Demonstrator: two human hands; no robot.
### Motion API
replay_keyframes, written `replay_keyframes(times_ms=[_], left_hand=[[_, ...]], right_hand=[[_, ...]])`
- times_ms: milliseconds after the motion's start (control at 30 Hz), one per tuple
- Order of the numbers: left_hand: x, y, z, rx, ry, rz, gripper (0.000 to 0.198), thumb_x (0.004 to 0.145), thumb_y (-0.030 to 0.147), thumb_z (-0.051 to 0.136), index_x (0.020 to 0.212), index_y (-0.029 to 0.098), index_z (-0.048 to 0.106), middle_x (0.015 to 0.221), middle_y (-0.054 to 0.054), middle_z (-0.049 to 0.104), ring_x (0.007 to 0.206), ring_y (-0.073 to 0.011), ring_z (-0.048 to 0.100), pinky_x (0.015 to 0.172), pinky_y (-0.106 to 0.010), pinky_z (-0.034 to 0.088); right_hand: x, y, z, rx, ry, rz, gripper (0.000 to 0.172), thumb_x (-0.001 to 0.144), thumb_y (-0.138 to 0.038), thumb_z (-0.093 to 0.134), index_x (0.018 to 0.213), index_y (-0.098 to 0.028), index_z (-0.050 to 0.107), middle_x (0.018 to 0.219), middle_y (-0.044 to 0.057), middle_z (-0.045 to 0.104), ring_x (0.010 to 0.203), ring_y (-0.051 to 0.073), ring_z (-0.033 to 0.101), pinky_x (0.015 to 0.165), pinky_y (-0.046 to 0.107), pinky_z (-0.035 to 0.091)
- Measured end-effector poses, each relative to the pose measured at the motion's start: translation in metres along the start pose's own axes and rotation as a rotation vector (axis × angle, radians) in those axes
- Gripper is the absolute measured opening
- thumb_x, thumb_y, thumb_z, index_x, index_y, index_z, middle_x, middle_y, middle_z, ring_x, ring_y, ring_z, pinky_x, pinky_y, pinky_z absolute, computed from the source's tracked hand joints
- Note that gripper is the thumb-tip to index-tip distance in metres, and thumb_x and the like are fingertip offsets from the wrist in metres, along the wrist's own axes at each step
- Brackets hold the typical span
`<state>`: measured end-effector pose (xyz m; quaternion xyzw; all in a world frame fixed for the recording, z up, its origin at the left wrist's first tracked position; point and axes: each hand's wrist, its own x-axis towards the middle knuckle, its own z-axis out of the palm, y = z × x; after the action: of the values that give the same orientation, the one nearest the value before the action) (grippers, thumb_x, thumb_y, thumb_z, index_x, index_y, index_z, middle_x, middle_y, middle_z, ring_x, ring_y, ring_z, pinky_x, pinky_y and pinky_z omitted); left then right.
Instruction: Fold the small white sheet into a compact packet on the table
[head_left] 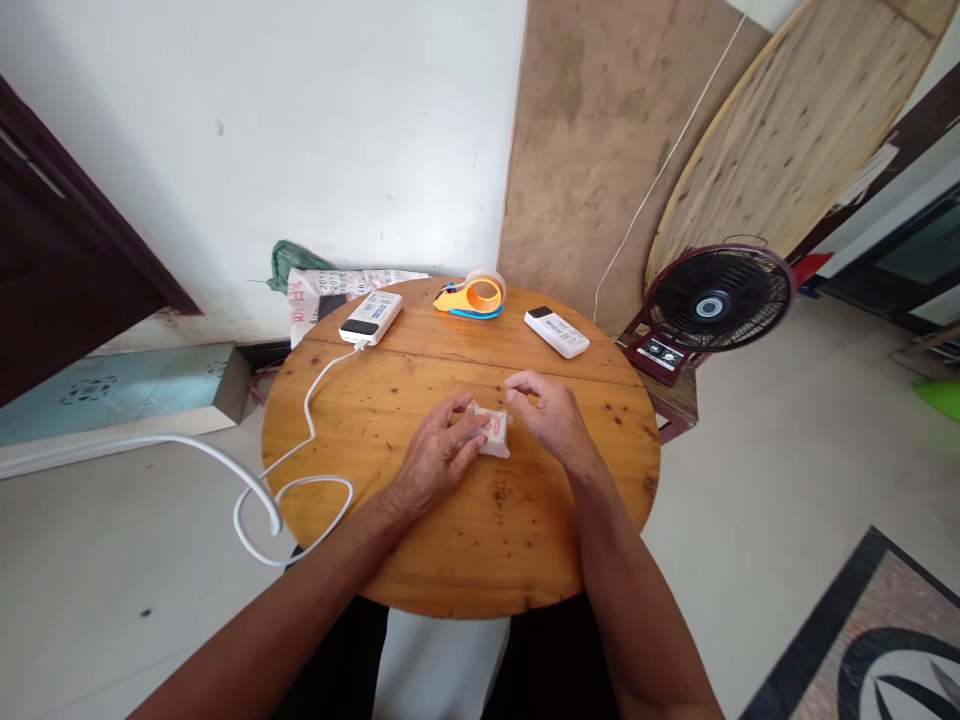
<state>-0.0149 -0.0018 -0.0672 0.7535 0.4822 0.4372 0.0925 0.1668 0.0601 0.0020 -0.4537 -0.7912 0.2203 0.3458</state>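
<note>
A small white packet with red print [494, 432], in what looks like clear wrap, lies near the middle of the round wooden table [465, 580]. The fingers and thumb of my left hand [441, 448] are on its left side, holding it against the tabletop. My right hand [551, 415] hovers just right of the packet, thumb and index fingertip close together; whatever may be between them is too small to tell. Behind the hands stands a yellow and blue tape dispenser [472, 297] with a clear roll.
Two white power banks lie at the table's back left [372, 318] and back right [556, 332]. A white cable [309, 405] runs from the left one over the table's edge. Beyond the right edge, a black fan [712, 300] stands on a low wooden support.
</note>
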Motion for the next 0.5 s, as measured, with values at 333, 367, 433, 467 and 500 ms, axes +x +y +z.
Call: replay_keyframes(times_ms=[333,367,433,467,500], left_hand=[[0.0,0.001,0.001,0.038,0.023,0.033,0.025,0.089,0.021,0.053,0.111,0.023,0.063,0.13,-0.011,0.047,0.109,-0.0197,0.054,0.091,-0.039,0.051],[0.0,0.001,0.001,0.041,0.024,0.037,0.025,0.089,0.021,0.053,0.111,0.023,0.063,0.129,-0.011,0.047,0.109,-0.0198,0.054,0.091,-0.039,0.051],[0.0,0.001,0.001,0.042,0.031,0.043,0.023,0.089,0.022,0.053,0.11,0.022,0.063,0.129,-0.011,0.047,0.109,-0.0199,0.054,0.092,-0.039,0.051],[0.0,0.001,0.001,0.041,0.033,0.047,0.023,0.089,0.022,0.053,0.109,0.022,0.063,0.128,-0.011,0.047,0.109,-0.02,0.054,0.092,-0.039,0.05],[0.0,0.001,0.001,0.039,0.032,0.051,0.023,0.089,0.022,0.052,0.11,0.022,0.063,0.128,-0.011,0.047,0.11,-0.0199,0.054,0.092,-0.039,0.05]], right_hand=[[0.002,0.01,0.016,0.267,-0.272,0.164,0.037,0.076,-0.018,0.054,0.113,-0.017,0.055,0.113,0.008,0.063,0.106,0.02,0.058,0.086,0.034,0.046],[0.002,0.01,0.016,0.297,-0.287,0.183,0.039,0.075,-0.017,0.054,0.114,-0.017,0.054,0.115,0.009,0.062,0.109,0.02,0.057,0.088,0.035,0.046],[0.003,0.011,0.017,0.365,-0.315,0.212,0.041,0.073,-0.015,0.054,0.114,-0.018,0.054,0.118,0.009,0.06,0.112,0.021,0.055,0.091,0.036,0.045],[0.004,0.013,0.018,0.402,-0.326,0.222,0.042,0.071,-0.014,0.054,0.114,-0.018,0.054,0.119,0.009,0.06,0.113,0.021,0.054,0.092,0.037,0.045],[0.004,0.014,0.019,0.441,-0.332,0.229,0.043,0.07,-0.013,0.054,0.113,-0.018,0.054,0.118,0.008,0.06,0.114,0.021,0.054,0.093,0.037,0.045]])
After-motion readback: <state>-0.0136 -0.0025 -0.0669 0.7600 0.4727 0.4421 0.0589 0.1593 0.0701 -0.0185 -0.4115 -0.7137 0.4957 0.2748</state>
